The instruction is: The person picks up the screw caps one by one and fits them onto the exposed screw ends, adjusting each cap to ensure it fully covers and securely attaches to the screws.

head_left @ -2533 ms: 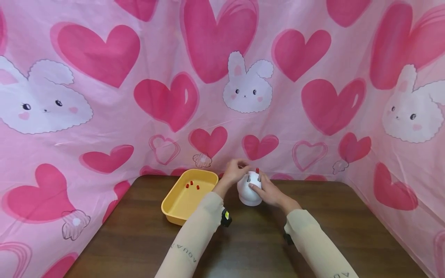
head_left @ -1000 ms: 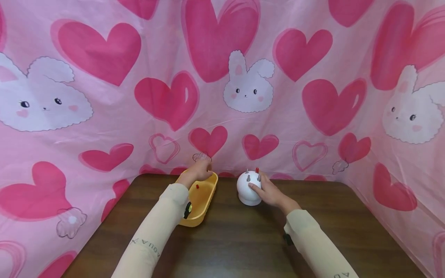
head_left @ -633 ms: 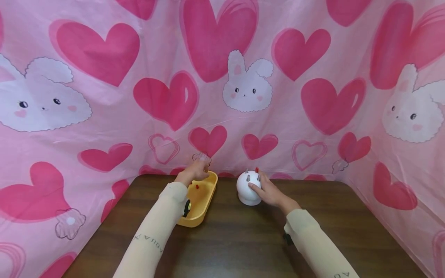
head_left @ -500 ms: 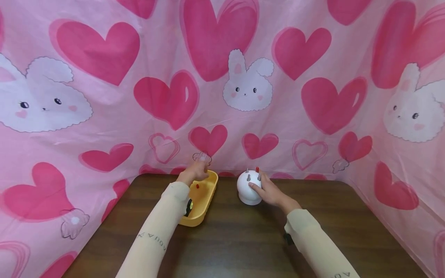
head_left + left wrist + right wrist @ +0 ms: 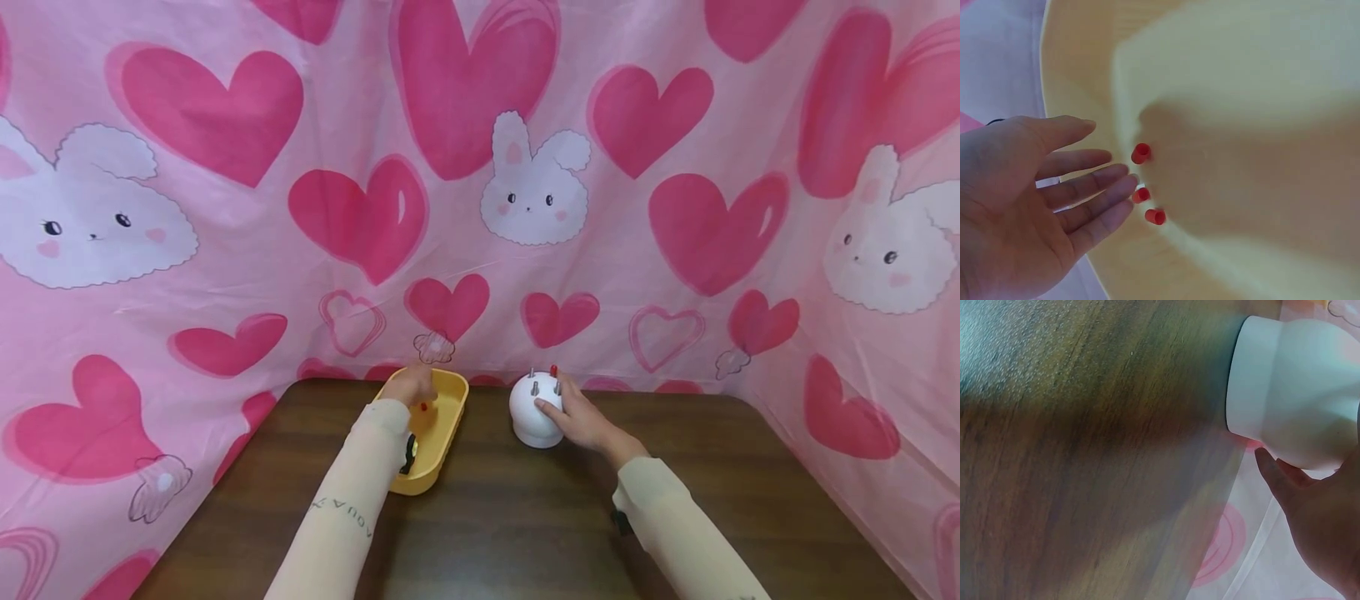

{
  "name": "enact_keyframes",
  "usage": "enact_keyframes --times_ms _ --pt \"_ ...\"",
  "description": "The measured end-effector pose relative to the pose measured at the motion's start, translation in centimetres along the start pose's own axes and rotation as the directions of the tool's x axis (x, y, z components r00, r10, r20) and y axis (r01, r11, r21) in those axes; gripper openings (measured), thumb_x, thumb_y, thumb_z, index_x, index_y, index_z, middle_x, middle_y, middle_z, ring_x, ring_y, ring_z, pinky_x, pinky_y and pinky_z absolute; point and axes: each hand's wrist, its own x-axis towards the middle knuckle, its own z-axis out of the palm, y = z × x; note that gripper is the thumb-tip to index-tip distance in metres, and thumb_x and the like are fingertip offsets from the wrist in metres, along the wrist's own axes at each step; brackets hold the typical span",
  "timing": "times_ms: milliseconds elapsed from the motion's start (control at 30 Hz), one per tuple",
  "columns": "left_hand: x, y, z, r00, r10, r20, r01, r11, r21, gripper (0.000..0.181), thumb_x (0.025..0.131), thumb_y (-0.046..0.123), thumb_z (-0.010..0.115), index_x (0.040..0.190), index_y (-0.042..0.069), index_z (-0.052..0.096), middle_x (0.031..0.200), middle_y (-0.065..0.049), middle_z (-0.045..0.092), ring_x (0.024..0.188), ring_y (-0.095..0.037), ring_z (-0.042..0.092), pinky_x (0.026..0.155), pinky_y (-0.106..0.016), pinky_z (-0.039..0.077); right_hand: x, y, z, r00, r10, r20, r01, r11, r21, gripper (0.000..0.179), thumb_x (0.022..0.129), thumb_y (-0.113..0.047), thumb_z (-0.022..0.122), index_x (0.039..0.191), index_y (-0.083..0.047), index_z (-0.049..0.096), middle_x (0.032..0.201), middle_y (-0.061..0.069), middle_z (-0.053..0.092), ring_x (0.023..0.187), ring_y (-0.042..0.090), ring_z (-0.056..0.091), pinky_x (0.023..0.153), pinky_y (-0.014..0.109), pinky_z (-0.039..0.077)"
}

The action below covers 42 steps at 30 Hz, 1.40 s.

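Observation:
My left hand (image 5: 411,386) reaches down into the yellow tray (image 5: 450,417). In the left wrist view its fingers are straight and spread, with the fingertips right beside small hollow red caps (image 5: 1155,217) on the tray floor. My right hand (image 5: 588,421) grips the side of a white, rounded object with a flared foot (image 5: 536,421), which stands on the table. Several metal posts (image 5: 535,388) rise from its top, and a red cap (image 5: 553,371) sits on one of them. In the right wrist view my fingers curl along the white object's surface (image 5: 1310,381), partly out of frame.
The tray stands on the brown wooden table (image 5: 510,517), left of the white object. A pink cloth (image 5: 525,275) printed with hearts and rabbits hangs behind the table and along its sides.
My left hand has gone from the top of the white object leftward to the tray, and has since lowered further into it. My right hand has kept its hold.

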Motion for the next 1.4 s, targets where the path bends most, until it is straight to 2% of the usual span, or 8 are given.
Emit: enact_keyframes --times_ms 133,300,433,667,900,1033,1167,1400 --pt "0.0 -0.2 0.2 1.000 -0.002 0.019 0.002 1.000 0.002 0.020 0.092 0.015 0.063 0.094 -0.002 0.074 0.086 -0.011 0.072 0.067 -0.018 0.055 0.062 -0.027 0.045 0.1 0.2 0.1 1.000 -0.008 -0.007 0.008 1.000 -0.012 0.088 0.103 -0.051 0.055 0.161 -0.002 0.012 0.160 0.023 0.027 0.140 0.041 0.039 0.118 0.060 0.029" --pt "0.6 -0.3 0.5 0.999 0.002 0.039 -0.002 1.000 0.011 0.019 0.087 0.004 0.061 0.067 0.003 0.060 0.061 -0.003 0.048 0.053 -0.014 0.039 0.049 -0.023 0.032 0.3 0.2 0.2 1.000 0.000 -0.015 0.000 1.000 -0.018 0.086 0.102 -0.050 0.056 0.161 -0.002 0.013 0.158 0.023 0.029 0.138 0.041 0.041 0.118 0.058 0.030" --pt "0.9 -0.4 0.8 0.999 0.026 0.030 -0.028 0.998 0.065 0.028 0.081 -0.002 0.061 0.059 0.009 0.047 0.059 -0.003 0.043 0.053 -0.016 0.039 0.045 -0.024 0.028 0.3 0.2 0.3 1.000 0.007 -0.015 -0.007 1.000 -0.026 0.086 0.102 -0.050 0.056 0.160 -0.002 0.014 0.157 0.023 0.030 0.136 0.041 0.043 0.118 0.058 0.031" --pt "2.1 -0.9 1.3 0.997 0.050 0.054 -0.056 0.991 0.121 0.025 0.070 -0.006 0.061 0.057 0.010 0.047 0.065 -0.006 0.046 0.058 -0.019 0.040 0.045 -0.025 0.024 0.2 0.0 0.2 1.000 0.019 -0.019 -0.020 1.000 -0.018 0.086 0.102 -0.051 0.056 0.160 -0.004 0.015 0.156 0.021 0.031 0.135 0.040 0.044 0.117 0.058 0.032" --pt "1.0 -0.2 1.0 0.995 -0.005 0.104 0.001 0.999 0.044 0.032 0.079 -0.003 0.063 0.054 0.011 0.050 0.055 -0.001 0.043 0.047 -0.013 0.035 0.042 -0.022 0.026 0.0 0.0 0.4 1.000 0.021 -0.014 -0.021 1.000 -0.021 0.087 0.102 -0.054 0.053 0.161 -0.003 0.013 0.157 0.022 0.029 0.137 0.042 0.041 0.117 0.062 0.030" --pt "0.7 -0.1 1.0 0.996 0.007 0.094 -0.011 0.999 0.043 0.031 0.081 -0.001 0.067 0.056 0.011 0.052 0.054 -0.001 0.046 0.045 -0.014 0.040 0.042 -0.024 0.028 0.0 -0.1 0.4 1.000 0.024 -0.016 -0.024 1.000 -0.014 0.087 0.102 -0.052 0.054 0.161 -0.004 0.013 0.158 0.021 0.029 0.139 0.042 0.040 0.118 0.061 0.029" --pt "1.0 -0.5 1.4 0.992 0.062 0.111 -0.066 0.997 0.037 0.032 0.084 -0.001 0.068 0.058 0.010 0.052 0.056 -0.002 0.051 0.047 -0.012 0.043 0.045 -0.023 0.028 0.1 -0.2 0.3 1.000 0.026 -0.014 -0.027 1.000 -0.011 0.088 0.102 -0.051 0.055 0.161 -0.003 0.012 0.159 0.022 0.027 0.141 0.042 0.039 0.119 0.060 0.028" --pt "1.1 -0.9 1.4 0.970 0.162 0.179 -0.132 0.977 -0.168 0.009 0.091 0.001 0.069 0.082 -0.002 0.071 0.069 -0.005 0.060 0.062 -0.013 0.052 0.058 -0.022 0.045 0.0 -0.2 0.3 1.000 0.017 -0.023 -0.017 1.000 -0.024 0.088 0.103 -0.048 0.056 0.161 0.001 0.012 0.160 0.024 0.027 0.142 0.041 0.039 0.119 0.057 0.028"
